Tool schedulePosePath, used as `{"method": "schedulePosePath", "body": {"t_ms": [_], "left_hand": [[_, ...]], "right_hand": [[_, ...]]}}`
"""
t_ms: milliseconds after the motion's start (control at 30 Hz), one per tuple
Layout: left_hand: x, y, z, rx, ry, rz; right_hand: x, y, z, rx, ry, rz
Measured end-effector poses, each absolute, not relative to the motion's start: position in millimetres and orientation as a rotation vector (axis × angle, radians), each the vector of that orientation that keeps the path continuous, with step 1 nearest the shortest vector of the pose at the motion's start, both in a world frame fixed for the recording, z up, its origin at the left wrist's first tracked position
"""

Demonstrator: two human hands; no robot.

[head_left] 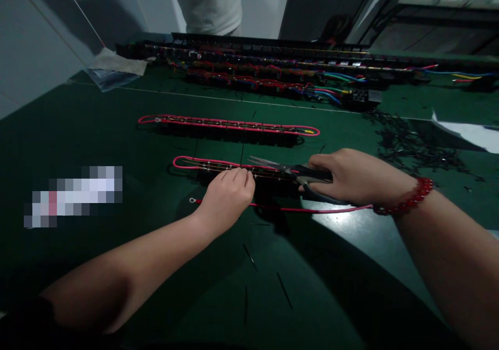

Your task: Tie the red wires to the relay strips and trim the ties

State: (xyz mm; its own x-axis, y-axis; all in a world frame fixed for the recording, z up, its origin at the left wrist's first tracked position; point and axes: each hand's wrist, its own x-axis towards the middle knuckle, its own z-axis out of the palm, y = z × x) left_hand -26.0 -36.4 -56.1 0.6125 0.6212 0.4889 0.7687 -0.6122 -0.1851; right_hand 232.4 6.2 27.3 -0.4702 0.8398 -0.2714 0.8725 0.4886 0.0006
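Observation:
My left hand point(232, 191) is closed over the middle of the nearer narrow strip assembly point(210, 166), which has a pink-red wire point(183, 159) looped along it. A thin black tie tail point(242, 155) sticks up just beyond its fingertips. My right hand point(346, 176), a red bead bracelet at its wrist, grips dark-handled scissors point(273, 164). Their slightly parted blades point left, above the strip and close to the left fingers. In front of the strip runs a red wire with a ring terminal point(192, 200), passing under my left hand. What the left fingertips pinch is hidden.
Farther back lies a similar strip with a red wire loop point(234, 124). Long wired assemblies point(249, 75) line the table's point(136, 246) far side. Black clippings point(413, 137) lie in a heap at right. A person point(210, 2) stands beyond. A blurred-out item point(74, 197) is at left.

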Motion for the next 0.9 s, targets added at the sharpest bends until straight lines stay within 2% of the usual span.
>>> {"method": "schedulePosePath", "body": {"t_ms": [333,900], "left_hand": [[-23,-38,-54,-2.445,-1.138,-0.44],[-24,-37,-51,-2.498,-1.193,-0.383]], "right_hand": [[212,24,23,1.396,2.474,-0.324],[213,23,20,1.334,2.517,-0.265]]}}
